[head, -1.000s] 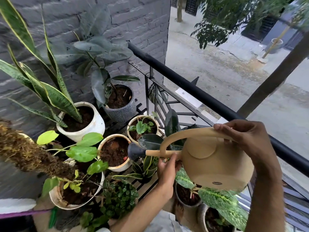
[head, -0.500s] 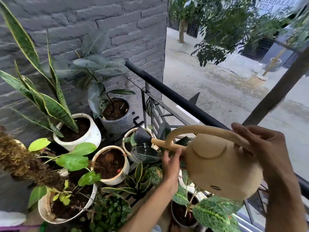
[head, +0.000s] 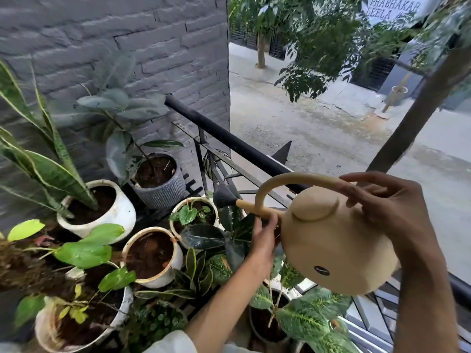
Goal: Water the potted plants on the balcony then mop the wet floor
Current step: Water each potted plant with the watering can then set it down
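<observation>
Right hand (head: 387, 215) grips watering can (head: 331, 245) handle; left hand (head: 265, 238) steadies spout base, probably pinching it. Overtilting could flood small pot (head: 196, 212), spilling onto floor.

Watering can (head: 331, 250) is presenting as matt beige plastic, smooth, with a dark matt rose (head: 223, 199) on the spout. White pot (head: 119, 212) is showing glazed, glossy ceramic, soiled in patches. Grey pot (head: 163, 192) is showing a ribbed, rough finish. Railing (head: 229, 141) is appearing as black painted metal, dull. Brick wall (head: 153, 47) is reading as grey-painted, coarse and matt. Rubber plant leaf (head: 201, 235) is looking dark and glossy.
</observation>
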Motion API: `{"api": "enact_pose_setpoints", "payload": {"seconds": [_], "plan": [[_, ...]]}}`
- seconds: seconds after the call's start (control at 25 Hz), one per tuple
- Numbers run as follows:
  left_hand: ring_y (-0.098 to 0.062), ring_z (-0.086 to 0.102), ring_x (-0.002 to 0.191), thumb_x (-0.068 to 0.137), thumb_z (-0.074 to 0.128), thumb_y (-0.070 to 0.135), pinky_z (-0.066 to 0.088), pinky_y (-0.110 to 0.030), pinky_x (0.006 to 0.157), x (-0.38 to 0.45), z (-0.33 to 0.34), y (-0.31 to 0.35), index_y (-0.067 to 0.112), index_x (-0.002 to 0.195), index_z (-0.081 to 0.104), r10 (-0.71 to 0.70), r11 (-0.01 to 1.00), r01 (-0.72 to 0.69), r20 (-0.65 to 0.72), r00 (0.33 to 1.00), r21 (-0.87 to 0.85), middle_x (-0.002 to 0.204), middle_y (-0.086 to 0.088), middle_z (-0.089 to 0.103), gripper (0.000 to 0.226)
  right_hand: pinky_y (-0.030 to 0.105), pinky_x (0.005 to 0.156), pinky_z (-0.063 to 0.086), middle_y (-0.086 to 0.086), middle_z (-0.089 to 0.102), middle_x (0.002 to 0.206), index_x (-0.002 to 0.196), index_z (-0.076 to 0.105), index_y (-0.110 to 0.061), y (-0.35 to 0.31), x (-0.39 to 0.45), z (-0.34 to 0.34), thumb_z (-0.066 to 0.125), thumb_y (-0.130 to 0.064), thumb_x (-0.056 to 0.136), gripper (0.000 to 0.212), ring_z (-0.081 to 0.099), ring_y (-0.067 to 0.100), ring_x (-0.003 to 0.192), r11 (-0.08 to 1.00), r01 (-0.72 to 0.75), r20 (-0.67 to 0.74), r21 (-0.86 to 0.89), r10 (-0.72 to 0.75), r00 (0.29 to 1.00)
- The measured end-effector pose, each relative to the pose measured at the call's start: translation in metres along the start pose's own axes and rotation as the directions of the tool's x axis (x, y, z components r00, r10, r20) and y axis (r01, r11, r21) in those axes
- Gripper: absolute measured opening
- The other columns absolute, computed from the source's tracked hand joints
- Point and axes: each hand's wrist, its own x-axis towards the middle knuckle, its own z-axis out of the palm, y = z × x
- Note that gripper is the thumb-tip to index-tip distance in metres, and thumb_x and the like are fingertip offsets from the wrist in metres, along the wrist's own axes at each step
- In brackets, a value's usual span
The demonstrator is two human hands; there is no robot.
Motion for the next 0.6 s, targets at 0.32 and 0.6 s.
{"api": "enact_pose_setpoints", "payload": {"seconds": [0.32, 0.6], "plan": [[-0.031, 0.067, 0.128, 0.105, 0.068, 0.032, 0.049, -0.052, 0.116, 0.015, 0.024, 0.019, 0.031, 0.158, 0.049, 0.062, 0.997, -0.06, -0.06, 0.996, 0.042, 0.135, -0.008, 0.074, 0.057, 0.025, 0.056, 0.047, 0.002, 0.078, 0.071, 0.106, 0.085, -0.04, 0.0, 0.025, -0.008, 0.085, -0.065, 0.079, 0.036, 0.062, 0.002, 0.054, 0.999, -0.007, -0.055, 0.046, 0.009, 0.998], [-0.024, 0.072, 0.113, 0.104, 0.069, 0.033, 0.054, -0.044, 0.108, 0.036, 0.032, 0.062, 0.035, 0.152, 0.056, 0.164, 0.984, -0.159, -0.065, 0.984, 0.083, 0.127, -0.001, 0.079, 0.049, 0.027, 0.054, 0.05, 0.0, 0.08, 0.071, 0.105, 0.085, -0.042, 0.0, 0.056, 0.007, 0.086, -0.062, 0.08, 0.032, 0.067, 0.002, 0.055, 0.994, -0.002, -0.103, 0.106, 0.013, 0.995]]}}
